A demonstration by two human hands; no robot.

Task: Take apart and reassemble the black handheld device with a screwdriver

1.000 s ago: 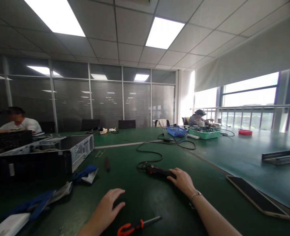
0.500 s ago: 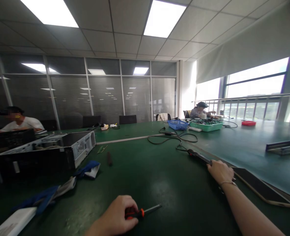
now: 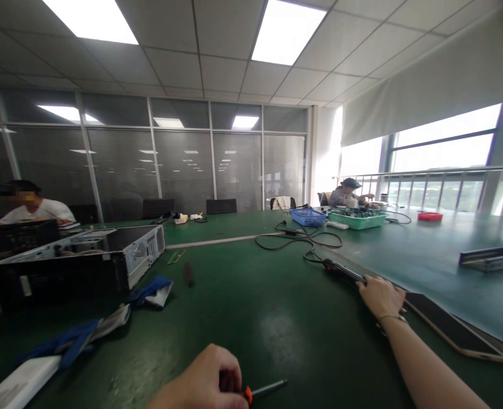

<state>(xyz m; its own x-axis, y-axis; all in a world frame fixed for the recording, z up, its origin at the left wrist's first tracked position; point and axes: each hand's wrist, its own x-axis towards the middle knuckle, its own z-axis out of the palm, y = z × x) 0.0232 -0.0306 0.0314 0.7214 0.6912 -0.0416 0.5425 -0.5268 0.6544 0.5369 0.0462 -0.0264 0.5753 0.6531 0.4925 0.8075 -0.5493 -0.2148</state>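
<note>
The left hand [image 3: 211, 378] is at the near edge of the view. Its grip is closed around the handle of the screwdriver [image 3: 248, 393], most of which the fingers hide. An orange part of the handle shows beside the fingers, and the metal shaft points right and slightly away from the person.

The right hand [image 3: 381, 296] is on the right side of the green surface [image 3: 243, 312]. Its grip is wrapped around the near end of the black tool [image 3: 344, 272]. The far end of the tool points away and to the left, where it joins the black cable [image 3: 272, 248]. The cable loops across the surface toward the blue basket [image 3: 313, 218]. The green basket [image 3: 368, 222] is just right of the blue basket.

The flat device [image 3: 453, 326], dark-faced with a light edge, lies just right of the right hand. The open computer case [image 3: 76, 278] lies on the left, well apart from both hands. The blue and grey fabric [image 3: 79, 339] lies nearer the person than the case.
</note>
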